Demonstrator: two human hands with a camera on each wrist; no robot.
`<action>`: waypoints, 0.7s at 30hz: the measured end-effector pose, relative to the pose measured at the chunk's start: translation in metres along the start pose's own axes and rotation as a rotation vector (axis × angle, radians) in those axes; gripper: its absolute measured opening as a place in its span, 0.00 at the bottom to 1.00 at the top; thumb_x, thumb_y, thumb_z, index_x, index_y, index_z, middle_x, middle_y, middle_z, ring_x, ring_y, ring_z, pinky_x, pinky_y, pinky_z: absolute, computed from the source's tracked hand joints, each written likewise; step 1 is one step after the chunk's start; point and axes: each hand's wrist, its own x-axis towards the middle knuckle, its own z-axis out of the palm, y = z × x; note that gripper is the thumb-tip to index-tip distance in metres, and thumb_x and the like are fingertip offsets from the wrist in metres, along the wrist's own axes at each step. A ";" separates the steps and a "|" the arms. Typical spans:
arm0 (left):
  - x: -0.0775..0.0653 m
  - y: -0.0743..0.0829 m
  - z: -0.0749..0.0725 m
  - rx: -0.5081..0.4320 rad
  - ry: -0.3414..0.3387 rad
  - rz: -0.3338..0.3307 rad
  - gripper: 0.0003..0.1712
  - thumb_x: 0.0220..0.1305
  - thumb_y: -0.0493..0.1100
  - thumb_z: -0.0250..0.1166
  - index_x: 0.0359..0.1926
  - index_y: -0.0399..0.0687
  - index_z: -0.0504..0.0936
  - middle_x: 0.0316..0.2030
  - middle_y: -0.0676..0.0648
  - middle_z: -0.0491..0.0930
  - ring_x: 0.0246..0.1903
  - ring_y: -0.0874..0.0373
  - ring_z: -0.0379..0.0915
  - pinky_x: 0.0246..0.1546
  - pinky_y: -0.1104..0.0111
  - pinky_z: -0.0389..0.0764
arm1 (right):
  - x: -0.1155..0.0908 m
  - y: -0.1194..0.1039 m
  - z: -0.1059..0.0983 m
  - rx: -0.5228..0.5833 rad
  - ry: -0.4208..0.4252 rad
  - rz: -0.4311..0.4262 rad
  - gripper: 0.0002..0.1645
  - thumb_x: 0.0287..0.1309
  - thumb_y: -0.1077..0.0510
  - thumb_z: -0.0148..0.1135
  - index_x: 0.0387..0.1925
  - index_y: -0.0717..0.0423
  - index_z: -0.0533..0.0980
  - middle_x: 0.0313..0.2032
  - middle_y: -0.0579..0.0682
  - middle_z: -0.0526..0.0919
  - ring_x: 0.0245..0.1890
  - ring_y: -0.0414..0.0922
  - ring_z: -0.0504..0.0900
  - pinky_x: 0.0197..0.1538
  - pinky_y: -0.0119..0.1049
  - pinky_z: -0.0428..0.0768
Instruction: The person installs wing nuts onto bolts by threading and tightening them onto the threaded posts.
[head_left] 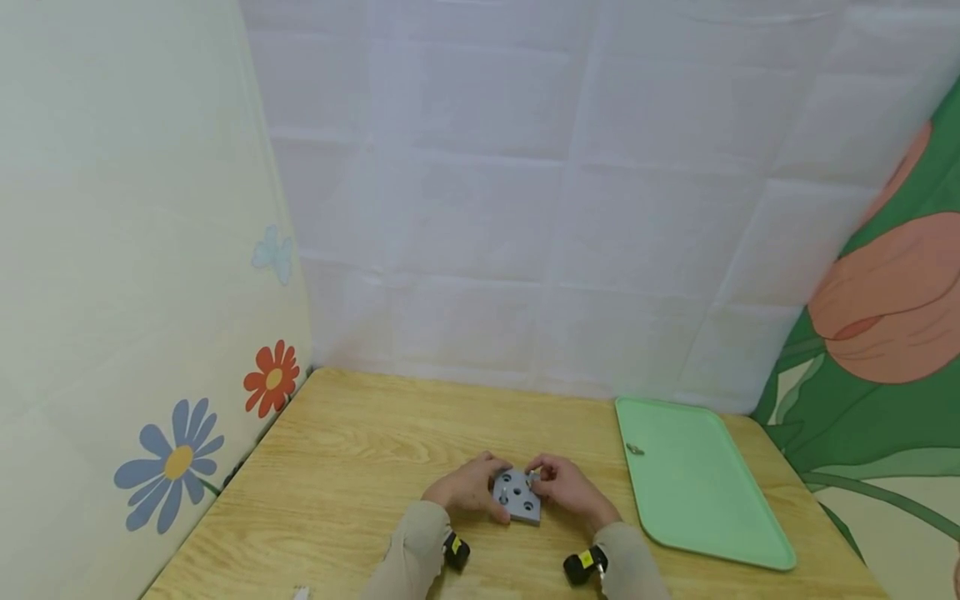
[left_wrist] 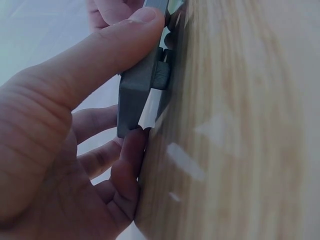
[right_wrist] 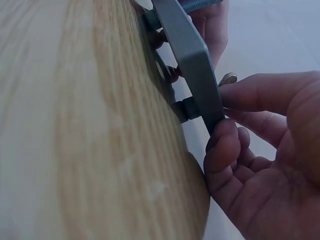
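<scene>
A grey metal plate (head_left: 517, 497) with several round holes is held just above the wooden table. My left hand (head_left: 471, 487) grips its left side, the thumb (left_wrist: 127, 42) lying across the near face. Knurled bolt heads (left_wrist: 161, 75) stick out of its underside, and a threaded bolt shank (right_wrist: 200, 5) rises from the upper face. At the plate's far right corner, my right hand (head_left: 566, 486) pinches a small brass-coloured piece (right_wrist: 228, 78), seemingly a wing nut, mostly hidden by fingers. Its curled lower fingers (right_wrist: 224, 145) touch the plate's edge from below.
On the right of the table (head_left: 360, 442) lies a green tray (head_left: 697, 483), with another small brass-coloured piece (head_left: 634, 449) near its left edge. A small pale object (head_left: 302, 592) shows at the table's front edge. Cloth hangings (head_left: 525, 208) enclose the back and sides.
</scene>
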 end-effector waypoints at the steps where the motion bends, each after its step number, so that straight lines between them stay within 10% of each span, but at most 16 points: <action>1: 0.000 0.000 0.000 0.000 0.000 -0.003 0.45 0.41 0.50 0.79 0.62 0.48 0.71 0.47 0.56 0.67 0.44 0.64 0.66 0.50 0.67 0.69 | 0.000 0.000 0.000 -0.005 0.002 -0.001 0.13 0.51 0.64 0.63 0.41 0.54 0.78 0.26 0.48 0.71 0.26 0.45 0.71 0.29 0.36 0.71; 21: -0.001 0.001 -0.002 0.010 -0.008 -0.007 0.44 0.42 0.51 0.78 0.62 0.50 0.71 0.48 0.57 0.67 0.45 0.64 0.66 0.49 0.67 0.69 | -0.004 -0.009 0.009 -0.141 0.107 0.043 0.12 0.52 0.55 0.69 0.26 0.54 0.73 0.27 0.45 0.73 0.29 0.43 0.70 0.31 0.35 0.69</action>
